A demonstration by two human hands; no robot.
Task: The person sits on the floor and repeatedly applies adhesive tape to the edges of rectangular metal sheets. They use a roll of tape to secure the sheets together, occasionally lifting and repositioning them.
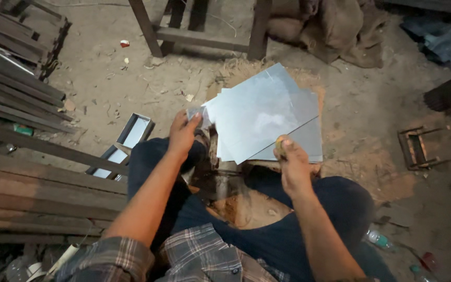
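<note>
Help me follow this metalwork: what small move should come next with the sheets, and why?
Probably square up the stack. The metal sheets lie fanned and skewed on the wooden block. The left hand pinches their near-left corner, and the right hand, closed around a small yellowish tool, rests at the front edge. Nudging the corners flush seems sensible first.

Stacked wooden planks, burlap sacks (crumpled), a plastic bottle.
</note>
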